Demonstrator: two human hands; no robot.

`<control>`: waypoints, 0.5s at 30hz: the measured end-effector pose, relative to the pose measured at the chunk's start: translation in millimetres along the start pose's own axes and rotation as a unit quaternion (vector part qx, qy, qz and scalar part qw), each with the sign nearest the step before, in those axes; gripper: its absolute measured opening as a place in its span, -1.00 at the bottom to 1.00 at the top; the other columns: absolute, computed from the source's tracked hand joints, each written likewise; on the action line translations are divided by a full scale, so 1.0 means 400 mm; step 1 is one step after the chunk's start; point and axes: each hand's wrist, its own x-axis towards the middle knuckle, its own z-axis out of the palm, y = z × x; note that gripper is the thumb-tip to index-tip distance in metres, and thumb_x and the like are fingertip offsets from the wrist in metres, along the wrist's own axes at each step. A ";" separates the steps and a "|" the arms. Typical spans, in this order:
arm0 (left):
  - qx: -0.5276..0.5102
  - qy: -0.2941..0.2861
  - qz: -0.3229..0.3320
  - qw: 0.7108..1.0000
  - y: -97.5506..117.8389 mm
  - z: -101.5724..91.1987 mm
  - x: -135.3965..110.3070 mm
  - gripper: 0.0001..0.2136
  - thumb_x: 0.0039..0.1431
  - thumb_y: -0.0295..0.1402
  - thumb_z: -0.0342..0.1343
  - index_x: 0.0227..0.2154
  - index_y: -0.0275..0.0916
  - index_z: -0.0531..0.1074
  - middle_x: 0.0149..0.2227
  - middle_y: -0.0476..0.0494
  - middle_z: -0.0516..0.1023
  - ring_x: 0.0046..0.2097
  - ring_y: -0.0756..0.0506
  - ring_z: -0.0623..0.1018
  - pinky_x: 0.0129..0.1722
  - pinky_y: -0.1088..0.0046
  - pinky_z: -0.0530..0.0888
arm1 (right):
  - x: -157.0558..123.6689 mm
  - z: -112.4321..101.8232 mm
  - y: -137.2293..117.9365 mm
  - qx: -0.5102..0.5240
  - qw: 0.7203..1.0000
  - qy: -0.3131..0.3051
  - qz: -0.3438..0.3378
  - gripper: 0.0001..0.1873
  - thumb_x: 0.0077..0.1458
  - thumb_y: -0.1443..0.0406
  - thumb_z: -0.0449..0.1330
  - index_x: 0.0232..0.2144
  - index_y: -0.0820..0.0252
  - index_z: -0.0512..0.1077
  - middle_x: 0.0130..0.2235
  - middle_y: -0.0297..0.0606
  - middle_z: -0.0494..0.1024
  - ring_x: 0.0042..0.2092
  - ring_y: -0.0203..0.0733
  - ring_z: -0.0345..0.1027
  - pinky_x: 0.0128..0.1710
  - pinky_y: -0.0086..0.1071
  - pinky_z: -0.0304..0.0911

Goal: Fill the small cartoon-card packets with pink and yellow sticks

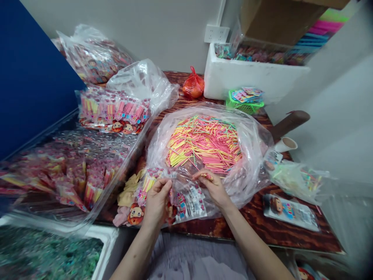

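Note:
My left hand (157, 200) is closed on the top edge of a small clear packet (186, 200) printed with a cartoon face, near the table's front edge. My right hand (212, 186) pinches the same packet's opening on the other side, with a few coloured sticks at its fingertips. Just beyond my hands lies a big clear bag (204, 144) heaped with thin pink, yellow and green sticks. A filled packet (142, 194) with sticks inside lies under my left hand.
Clear bags of filled packets (113, 112) pile up at the left, in front of a blue panel (29, 77). A white foam box (250, 76), a green basket (246, 101), an orange bag (193, 85), a paper cup (287, 144) and empty packets (291, 212) sit at the back and right.

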 end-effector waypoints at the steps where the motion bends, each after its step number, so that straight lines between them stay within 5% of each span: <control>1: 0.018 -0.003 0.013 1.000 -0.004 -0.004 0.002 -0.69 -0.18 -0.20 0.38 -0.45 -0.28 0.46 -0.53 0.07 0.46 -0.51 0.07 0.40 -0.45 0.55 0.37 | 0.000 0.000 -0.001 -0.006 1.000 -0.006 -0.009 -0.85 0.16 0.20 0.19 -0.33 0.07 0.56 -0.30 -0.28 0.56 -0.22 -0.15 0.39 -0.18 -0.34 0.23; 7: 0.206 -0.041 0.136 0.968 -0.009 -0.017 0.013 -0.79 0.09 -0.19 0.19 -0.35 -0.24 0.56 -0.33 -0.09 0.59 -0.25 -0.09 0.53 -0.20 0.40 0.43 | 0.003 0.003 -0.011 -0.024 0.999 -0.031 -0.038 -0.83 0.18 0.21 0.17 -0.30 0.05 0.57 -0.27 -0.27 0.58 -0.18 -0.13 0.42 -0.11 -0.30 0.23; 15: 0.398 -0.105 0.339 0.846 0.003 0.000 0.008 -0.86 0.24 -0.38 0.07 -0.29 -0.17 0.54 -0.29 -0.10 0.56 -0.21 -0.10 0.50 -0.15 0.35 0.38 | 0.014 0.006 -0.038 -0.017 1.000 0.009 -0.006 -0.85 0.12 0.17 0.23 -0.35 0.08 0.54 -0.32 -0.29 0.57 -0.23 -0.15 0.41 -0.15 -0.30 0.28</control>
